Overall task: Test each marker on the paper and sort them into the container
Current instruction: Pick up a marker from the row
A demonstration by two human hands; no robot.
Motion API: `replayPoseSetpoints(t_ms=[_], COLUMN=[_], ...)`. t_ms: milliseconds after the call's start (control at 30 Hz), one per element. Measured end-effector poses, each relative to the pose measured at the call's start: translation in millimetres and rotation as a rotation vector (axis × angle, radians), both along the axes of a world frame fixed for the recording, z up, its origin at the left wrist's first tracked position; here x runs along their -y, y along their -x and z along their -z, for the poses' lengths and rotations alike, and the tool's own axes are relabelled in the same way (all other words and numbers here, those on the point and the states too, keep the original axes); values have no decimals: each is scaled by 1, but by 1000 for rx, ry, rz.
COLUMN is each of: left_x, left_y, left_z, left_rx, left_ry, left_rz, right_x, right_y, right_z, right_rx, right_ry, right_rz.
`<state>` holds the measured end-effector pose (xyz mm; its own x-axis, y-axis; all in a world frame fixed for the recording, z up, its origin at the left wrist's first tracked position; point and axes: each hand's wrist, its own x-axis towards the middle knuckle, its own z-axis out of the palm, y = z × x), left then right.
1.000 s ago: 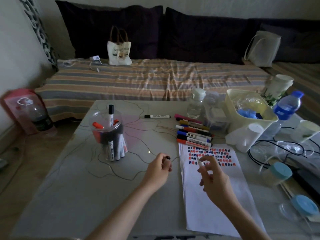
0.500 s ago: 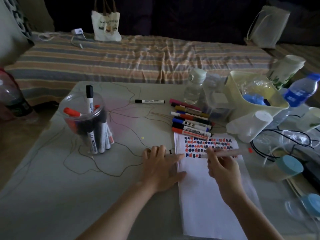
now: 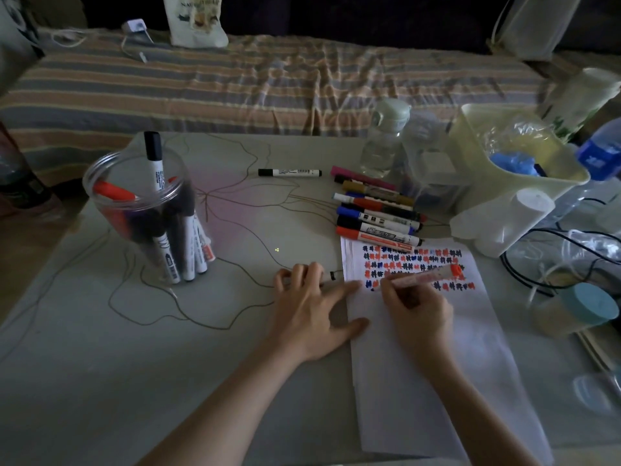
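One orange marker [image 3: 425,278] lies pinched in the right hand [image 3: 415,307], tip on the paper [image 3: 420,364]. Left hand [image 3: 311,311] presses the paper's left edge, fingers spread. Light, rigid and smooth, it likely handles best gripped near the tip.
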<state>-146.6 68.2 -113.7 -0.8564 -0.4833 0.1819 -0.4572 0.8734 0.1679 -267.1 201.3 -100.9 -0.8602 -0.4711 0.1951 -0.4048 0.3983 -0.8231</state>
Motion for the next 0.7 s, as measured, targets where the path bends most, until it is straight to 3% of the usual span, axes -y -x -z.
replayPoseSetpoints(t_ms=[700], left_x=[-1], left_y=[0], left_z=[-3], left_rx=[-9], left_ry=[3], left_rz=[0], right_x=[-3], right_y=[1], right_z=[10], right_rx=[-60], right_ry=[25], right_rz=[-103])
